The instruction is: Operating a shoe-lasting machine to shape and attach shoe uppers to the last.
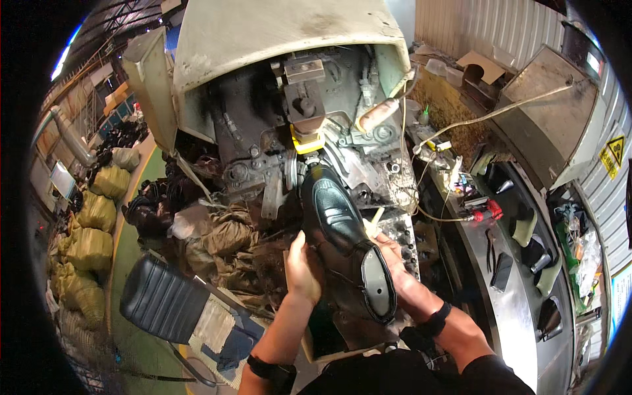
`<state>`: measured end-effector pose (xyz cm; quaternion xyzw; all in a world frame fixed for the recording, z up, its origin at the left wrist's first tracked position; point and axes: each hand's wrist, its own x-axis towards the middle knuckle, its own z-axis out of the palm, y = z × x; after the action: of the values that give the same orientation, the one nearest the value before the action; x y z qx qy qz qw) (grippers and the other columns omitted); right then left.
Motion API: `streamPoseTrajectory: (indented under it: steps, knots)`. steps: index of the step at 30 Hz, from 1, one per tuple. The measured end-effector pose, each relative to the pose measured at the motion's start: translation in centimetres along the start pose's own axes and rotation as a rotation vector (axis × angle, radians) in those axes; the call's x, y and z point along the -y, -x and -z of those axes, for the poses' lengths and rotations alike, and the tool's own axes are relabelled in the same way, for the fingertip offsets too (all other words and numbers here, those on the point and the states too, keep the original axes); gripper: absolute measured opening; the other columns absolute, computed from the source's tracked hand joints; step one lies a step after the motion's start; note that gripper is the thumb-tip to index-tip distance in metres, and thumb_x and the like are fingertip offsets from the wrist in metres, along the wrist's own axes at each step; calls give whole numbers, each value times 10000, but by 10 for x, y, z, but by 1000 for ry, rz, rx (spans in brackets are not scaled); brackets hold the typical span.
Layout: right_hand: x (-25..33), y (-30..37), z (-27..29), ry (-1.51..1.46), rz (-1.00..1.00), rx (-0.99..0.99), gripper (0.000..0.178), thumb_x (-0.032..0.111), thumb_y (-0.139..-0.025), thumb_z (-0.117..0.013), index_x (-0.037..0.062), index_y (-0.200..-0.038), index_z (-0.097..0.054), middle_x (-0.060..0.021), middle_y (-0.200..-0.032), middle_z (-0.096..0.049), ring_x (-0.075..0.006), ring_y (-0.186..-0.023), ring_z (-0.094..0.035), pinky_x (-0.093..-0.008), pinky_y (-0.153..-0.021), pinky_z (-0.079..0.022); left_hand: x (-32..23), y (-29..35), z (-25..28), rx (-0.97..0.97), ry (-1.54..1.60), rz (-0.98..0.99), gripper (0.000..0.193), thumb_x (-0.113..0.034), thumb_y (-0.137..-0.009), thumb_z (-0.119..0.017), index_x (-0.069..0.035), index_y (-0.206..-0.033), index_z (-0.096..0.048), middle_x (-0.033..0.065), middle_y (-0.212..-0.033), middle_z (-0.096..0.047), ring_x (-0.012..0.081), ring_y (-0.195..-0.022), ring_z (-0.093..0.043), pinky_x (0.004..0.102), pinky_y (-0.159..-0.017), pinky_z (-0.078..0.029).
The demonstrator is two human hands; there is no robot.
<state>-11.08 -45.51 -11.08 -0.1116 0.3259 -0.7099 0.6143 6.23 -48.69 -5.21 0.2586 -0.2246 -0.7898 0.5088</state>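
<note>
Black shoe (pixel 334 209), between left hand (pixel 303 271) and right hand (pixel 392 261), both grasping its sides

L hand (pixel 304 271) has thumb up, R hand (pixel 390 255) curled.

Bright in the middle, dimmer toward the upper left, with a blown-out, bluish-white strip of light (pixel 66 54) at the rim there. Glares white along the metal tabletop (pixel 511 329); gleams on the glossy black shoe (pixel 332 204); falls into deep shadow beneath the machine hood (pixel 283 26). Fairly crisp around the centre, softer near the left edge, smearing detail in the yellow sacks (pixel 91 249). Bowed toward the rim, curving the corrugated wall (pixel 617 197), and ringed with black.
</note>
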Motion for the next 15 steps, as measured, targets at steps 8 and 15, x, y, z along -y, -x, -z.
streamPoseTrajectory:
  steps: [8,15]
  knots:
    - [-21,-41,-28,186,36,-131,220,130,-938,-650,22,-1127,-684,-20,-961,-685,-98,-816,-618,-254,-728,-520,-3,-46,23,-271,-72,17,363,-297,-993,-565,-15,-1208,-641,82,-1196,-657,226,-1048,-619,355,-947,-464]
    - [-18,-67,-24,178,-5,-183,133,33,-922,-620,25,-1040,-680,17,-867,-621,-85,-743,-562,-249,-695,-498,6,-77,43,-236,-25,21,365,-285,-992,-560,-10,-1218,-640,89,-1172,-673,224,-1051,-628,349,-937,-478]
